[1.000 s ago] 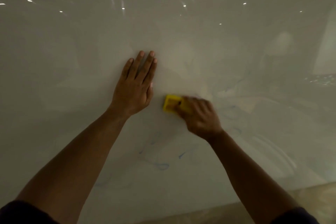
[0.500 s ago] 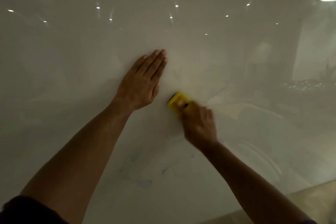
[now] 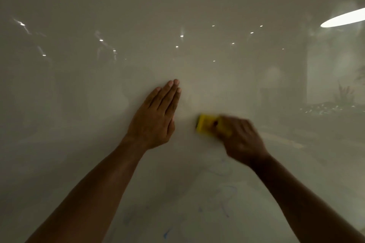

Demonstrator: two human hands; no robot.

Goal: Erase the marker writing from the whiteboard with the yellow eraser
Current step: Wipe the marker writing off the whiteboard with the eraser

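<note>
The glossy whiteboard fills the whole view. My right hand, blurred by motion, grips the yellow eraser and presses it flat on the board right of centre. My left hand lies flat on the board just left of the eraser, fingers together and pointing up, holding nothing. Faint blue marker traces remain low on the board under my right forearm, with a small blue mark near the bottom edge.
Ceiling lights reflect as bright dots across the upper board, and a large oval light reflection sits at the upper right. A dim room reflection with a plant shows at the right.
The view has tilted upward, so the floor strip at the bottom right is gone. My right hand with the eraser has swept to the right, away from my left hand, which stays flat.
</note>
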